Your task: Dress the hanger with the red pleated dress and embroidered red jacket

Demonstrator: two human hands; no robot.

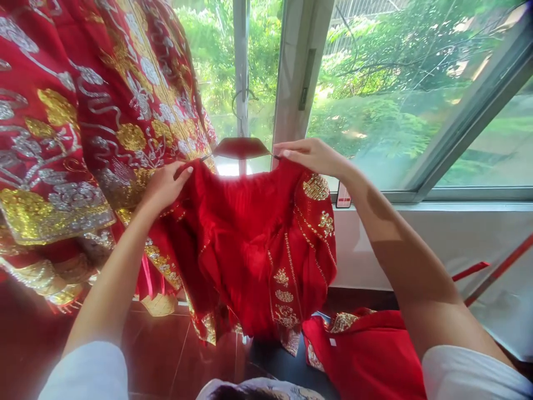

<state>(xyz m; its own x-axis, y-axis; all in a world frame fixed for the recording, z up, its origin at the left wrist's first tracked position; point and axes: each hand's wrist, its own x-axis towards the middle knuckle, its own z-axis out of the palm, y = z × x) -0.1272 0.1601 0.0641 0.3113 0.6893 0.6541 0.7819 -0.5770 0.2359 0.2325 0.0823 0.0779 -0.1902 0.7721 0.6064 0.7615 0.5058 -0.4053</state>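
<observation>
A red skirt [254, 244] with gold embroidery hangs from a red clip hanger [240, 148] in front of the window. My left hand [164, 186] pinches the skirt's waistband at its left end. My right hand [310, 155] is closed on the waistband at the hanger's right clip. The hanger's metal hook [244, 100] rises against the window frame. Both arms reach forward in short white sleeves.
A large red garment [83, 128] with silver and gold embroidery hangs at the left. More red embroidered cloth [358, 350] lies on the floor at lower right. The white sill [437, 222] and sliding window stand behind. Red ribbons [491, 272] cross the wall at right.
</observation>
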